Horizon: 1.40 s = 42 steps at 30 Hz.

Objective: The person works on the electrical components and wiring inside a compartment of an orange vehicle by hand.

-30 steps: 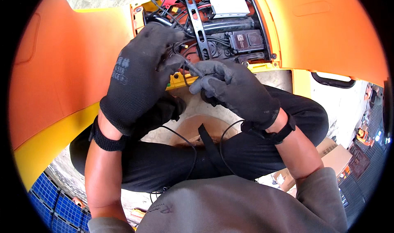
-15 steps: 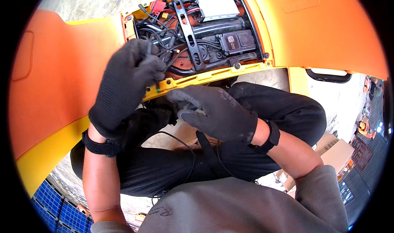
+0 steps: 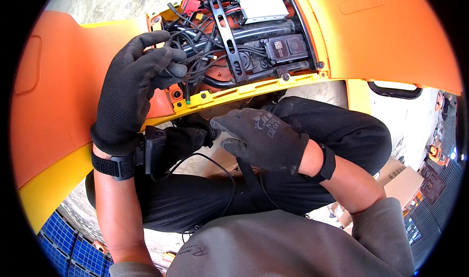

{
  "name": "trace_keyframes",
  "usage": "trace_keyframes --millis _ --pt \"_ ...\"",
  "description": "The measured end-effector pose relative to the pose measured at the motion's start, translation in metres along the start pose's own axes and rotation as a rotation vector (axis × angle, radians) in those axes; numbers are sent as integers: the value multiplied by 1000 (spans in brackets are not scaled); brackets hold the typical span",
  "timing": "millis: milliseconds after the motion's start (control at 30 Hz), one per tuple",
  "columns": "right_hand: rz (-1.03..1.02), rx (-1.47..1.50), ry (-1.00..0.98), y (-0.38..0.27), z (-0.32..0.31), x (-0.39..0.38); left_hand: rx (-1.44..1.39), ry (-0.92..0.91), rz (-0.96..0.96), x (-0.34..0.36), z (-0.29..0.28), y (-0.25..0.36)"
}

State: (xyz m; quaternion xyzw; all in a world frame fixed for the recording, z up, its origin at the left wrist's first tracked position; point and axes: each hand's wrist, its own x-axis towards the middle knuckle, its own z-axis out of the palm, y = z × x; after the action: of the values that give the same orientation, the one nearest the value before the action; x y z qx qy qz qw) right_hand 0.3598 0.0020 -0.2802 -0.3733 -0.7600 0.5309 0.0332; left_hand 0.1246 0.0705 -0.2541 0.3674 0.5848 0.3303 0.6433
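Observation:
My left hand (image 3: 133, 84), in a black knitted glove, is raised at the left end of the open bay. Its fingers are bent but apart, beside a bundle of black cables (image 3: 201, 57), with nothing visibly held. A thin black cable with a green-tipped plug (image 3: 187, 100) hangs over the yellow rim (image 3: 229, 94) near that hand. Above my lap, my right hand (image 3: 266, 138), also gloved, is empty, its fingers stretched out and the thumb apart. A slotted metal bracket (image 3: 226, 35) crosses the bay, between the cables and a black module (image 3: 287, 49).
A silver box (image 3: 263, 7) and a red connector (image 3: 191, 6) sit at the bay's far side. Orange panels (image 3: 381, 32) flank the bay. A loose black cable (image 3: 215, 162) loops over my legs. Cardboard (image 3: 400, 181) lies right; blue crates (image 3: 61, 233) stand lower left.
My left hand has moved left off the cables and its fingers have spread. The green-tipped cable now shows more fully. My right hand has shifted slightly right and turned its back upward.

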Motion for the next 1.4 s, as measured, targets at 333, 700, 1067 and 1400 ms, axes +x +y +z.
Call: trace_keyframes --millis 333,700,1067,1400 --pt "-14 -60 124 -4 -5 1 -15 -180 17 -5 5 7" --pt "0 -105 138 -4 -7 2 76 -174 61 -3 3 7" --pt "-37 -155 179 0 -5 2 455 -99 70 -8 5 2" --pt "-69 -103 460 19 -27 25 847 122 281 -8 6 -10"
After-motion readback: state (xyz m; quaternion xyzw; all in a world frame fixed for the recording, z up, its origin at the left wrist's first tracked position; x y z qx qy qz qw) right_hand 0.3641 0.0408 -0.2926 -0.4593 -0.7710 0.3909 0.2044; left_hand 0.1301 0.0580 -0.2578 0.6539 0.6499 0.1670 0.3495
